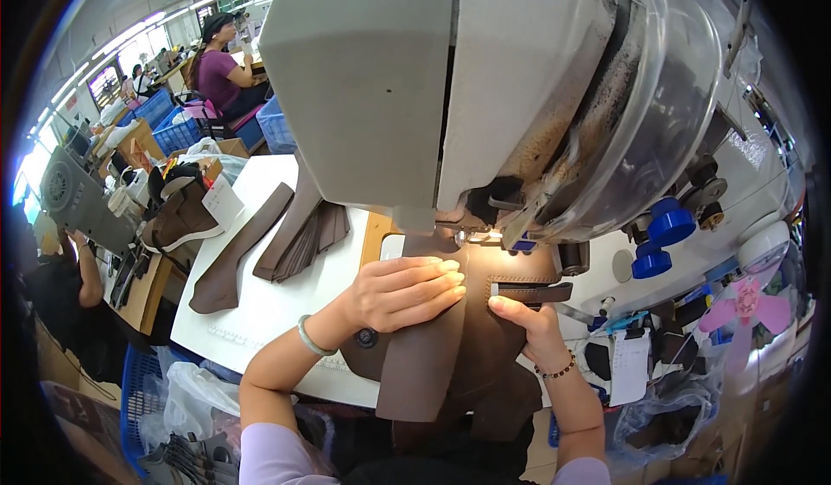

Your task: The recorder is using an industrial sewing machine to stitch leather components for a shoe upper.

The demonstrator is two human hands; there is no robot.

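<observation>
Dark brown leather shoe-upper pieces [485,346] lie under the head of a grey-white sewing machine [363,95], lit by its lamp. My left hand [402,294] rests flat on the leather, fingers stretched side by side, just left of and in front of the needle area [461,239]. To the right, my right hand [538,331] grips the leather's edge, thumb on top and the other fingers hidden underneath. A stitched dark strap [538,293] sticks out beside that thumb. The lower parts of the leather hang over the table's near edge toward my lap.
On the white tabletop [277,312] at left lie a curved brown piece [238,255] and a fanned stack of brown pieces [303,244]. A brown boot [182,216] stands farther left. Blue knobs [666,225] and a pink fan [746,307] are at right. Co-workers sit beyond.
</observation>
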